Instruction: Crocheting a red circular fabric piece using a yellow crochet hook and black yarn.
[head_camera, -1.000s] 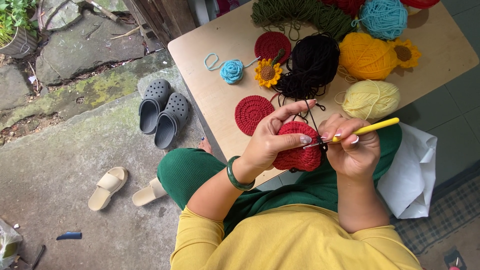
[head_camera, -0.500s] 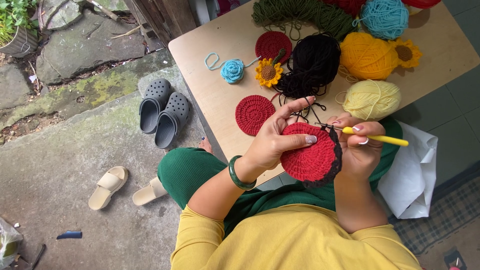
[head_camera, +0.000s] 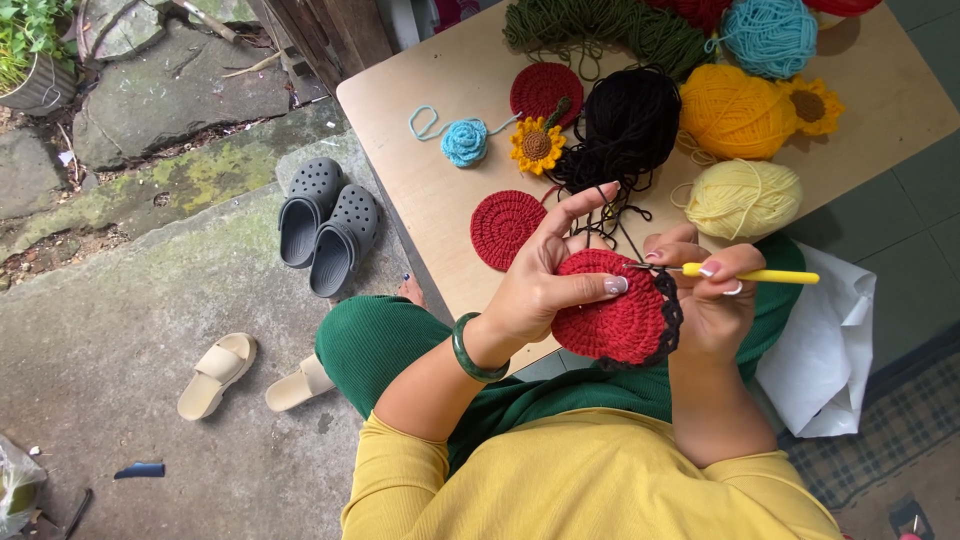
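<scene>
Across the wooden table (head_camera: 440, 215) in the upper frame you have six yarn skeins, two sunflowers, two loose red discs and one blue rose. At centre, your left hand (head_camera: 545, 285) pinches the black-edged red crochet disc (head_camera: 615, 310); your right hand (head_camera: 710, 300) grips one yellow crochet hook (head_camera: 750, 274) at its rim.
</scene>
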